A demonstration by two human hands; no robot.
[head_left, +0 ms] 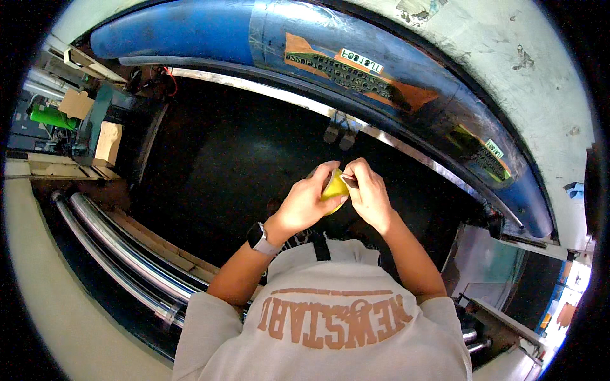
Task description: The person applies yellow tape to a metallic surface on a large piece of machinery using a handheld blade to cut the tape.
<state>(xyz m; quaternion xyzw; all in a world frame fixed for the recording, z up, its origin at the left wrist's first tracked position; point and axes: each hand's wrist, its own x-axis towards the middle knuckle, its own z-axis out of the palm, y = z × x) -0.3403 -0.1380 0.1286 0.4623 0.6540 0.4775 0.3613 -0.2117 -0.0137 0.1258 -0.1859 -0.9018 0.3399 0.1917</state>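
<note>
Out in front of my chest, my left hand is wrapped round a small yellow rounded thing that looks like a roll of tape. Its thumb lies along the near side. Close against it on the right, my right hand is closed in a pinch. A small flat greyish piece shows between the right thumb and fingers, at the yellow thing's edge. Whether that piece is joined to the yellow thing, I cannot tell. My fingers hide much of both.
A long blue cylinder with labels and orange patches spans the far side. Shiny metal rollers run along the near left. At far left are a green roll and a wooden block. Between lies a dark floor.
</note>
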